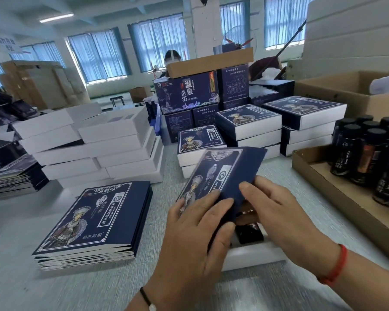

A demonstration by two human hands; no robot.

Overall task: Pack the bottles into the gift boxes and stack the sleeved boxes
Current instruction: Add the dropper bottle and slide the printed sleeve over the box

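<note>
While both hands hold the blue sleeve [220, 176] tilted, its far end raised toward the sleeved stacks [249, 124], the white gift box [254, 254] lies directly under and near of it, flat on the table [256, 292]. Left hand [198, 223] lies across the sleeve's near-left face, fingers curled onto it; right hand [276, 209] pinches the near-right edge. Sleeve's long axis runs near-to-far, about in line with the box. A dark bottle [248, 232] shows in the box. Likely next: open the sleeve's mouth and slide it over the box. Loose bottles [366, 149] stand right; flat sleeves [92, 221] left.
</note>
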